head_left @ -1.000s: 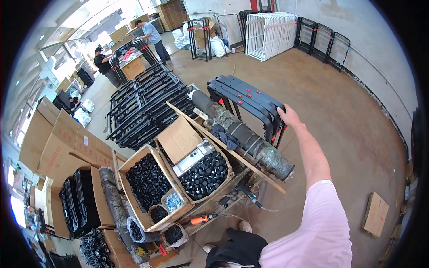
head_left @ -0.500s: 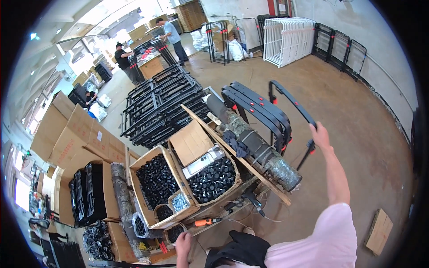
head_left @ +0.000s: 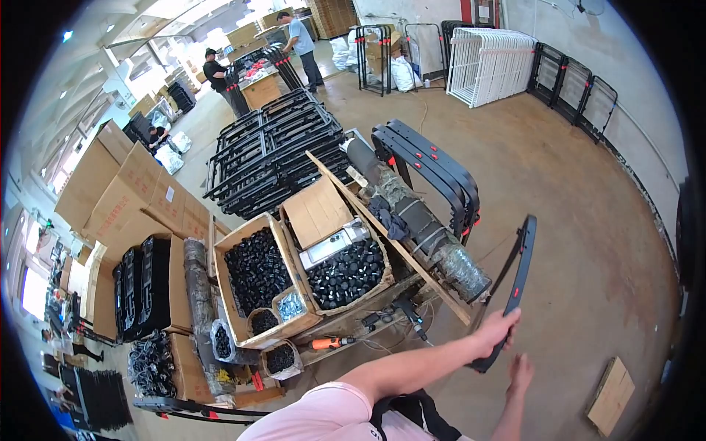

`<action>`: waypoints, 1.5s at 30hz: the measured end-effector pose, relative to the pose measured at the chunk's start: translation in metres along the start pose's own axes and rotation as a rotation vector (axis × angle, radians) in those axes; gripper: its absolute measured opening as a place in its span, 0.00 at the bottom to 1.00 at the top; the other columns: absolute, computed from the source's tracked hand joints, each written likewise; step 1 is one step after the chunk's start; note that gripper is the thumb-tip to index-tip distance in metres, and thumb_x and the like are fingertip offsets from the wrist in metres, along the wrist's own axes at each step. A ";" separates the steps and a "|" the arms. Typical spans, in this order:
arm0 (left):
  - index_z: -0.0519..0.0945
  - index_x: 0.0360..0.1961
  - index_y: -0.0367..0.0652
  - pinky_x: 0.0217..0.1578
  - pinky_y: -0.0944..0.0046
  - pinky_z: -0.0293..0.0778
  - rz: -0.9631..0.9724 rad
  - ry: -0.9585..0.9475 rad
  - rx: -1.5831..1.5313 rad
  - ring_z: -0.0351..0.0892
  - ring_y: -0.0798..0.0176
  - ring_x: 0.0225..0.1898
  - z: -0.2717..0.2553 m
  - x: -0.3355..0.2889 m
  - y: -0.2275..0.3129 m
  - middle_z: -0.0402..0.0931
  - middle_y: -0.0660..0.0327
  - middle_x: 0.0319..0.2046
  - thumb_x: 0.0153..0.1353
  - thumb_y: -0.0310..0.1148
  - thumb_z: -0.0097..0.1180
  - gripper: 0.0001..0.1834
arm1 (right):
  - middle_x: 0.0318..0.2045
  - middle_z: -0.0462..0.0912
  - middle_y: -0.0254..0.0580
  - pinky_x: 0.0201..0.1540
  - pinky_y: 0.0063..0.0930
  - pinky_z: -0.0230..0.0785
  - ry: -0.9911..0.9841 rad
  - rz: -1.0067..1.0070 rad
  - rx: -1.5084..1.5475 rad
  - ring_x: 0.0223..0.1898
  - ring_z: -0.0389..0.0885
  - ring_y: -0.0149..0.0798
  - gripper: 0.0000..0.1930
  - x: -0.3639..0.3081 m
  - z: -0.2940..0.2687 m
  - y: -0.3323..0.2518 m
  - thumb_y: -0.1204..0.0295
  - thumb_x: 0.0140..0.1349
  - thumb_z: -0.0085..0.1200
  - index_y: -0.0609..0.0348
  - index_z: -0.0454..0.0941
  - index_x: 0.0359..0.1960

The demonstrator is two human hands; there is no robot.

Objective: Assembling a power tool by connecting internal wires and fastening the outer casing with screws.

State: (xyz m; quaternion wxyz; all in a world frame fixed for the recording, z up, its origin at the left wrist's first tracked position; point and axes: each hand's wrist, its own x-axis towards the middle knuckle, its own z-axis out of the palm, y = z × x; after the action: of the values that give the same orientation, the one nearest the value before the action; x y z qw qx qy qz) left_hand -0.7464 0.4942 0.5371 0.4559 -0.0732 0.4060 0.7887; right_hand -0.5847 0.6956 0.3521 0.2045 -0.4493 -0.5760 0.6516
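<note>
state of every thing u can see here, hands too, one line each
left hand: closed around a black frame
black frame: held at a slant
right hand: beside that frame, grip unclear
left parts box: open, holding many black parts
large carton: open, dark pieces inside
orange tool: lying down, on or off unclear
white frames: standing upright in a row

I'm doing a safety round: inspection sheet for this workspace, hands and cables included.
Surface: wooden bench bearing cartons of black parts.
Job's things: black frame, held; similar frames standing beyond the wrapped tube.
Clutter: dark cloth on the tube; orange-handled tool near the cartons.
Hands: left hand grips the frame; right hand close by, contact unclear.
Cables: thin cable near the tool.
Surroundings: two people at a far table; white racks near a wall.
</note>
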 end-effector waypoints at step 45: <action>0.77 0.32 0.46 0.16 0.67 0.60 0.583 1.536 -0.139 0.65 0.74 0.17 -0.586 -0.704 -0.142 0.69 0.72 0.21 0.72 0.40 0.64 0.14 | 0.28 0.80 0.34 0.43 0.35 0.77 -0.716 -0.094 -0.024 0.34 0.83 0.38 0.10 -0.326 0.337 -0.158 0.62 0.72 0.60 0.53 0.77 0.36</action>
State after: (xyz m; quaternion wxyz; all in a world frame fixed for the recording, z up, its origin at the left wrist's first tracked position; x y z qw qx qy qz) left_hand -0.3814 -0.3491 0.4112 -0.1774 -0.5117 0.5576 0.6291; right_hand -0.7337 0.2895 0.5912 0.0141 -0.1678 -0.6387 0.7508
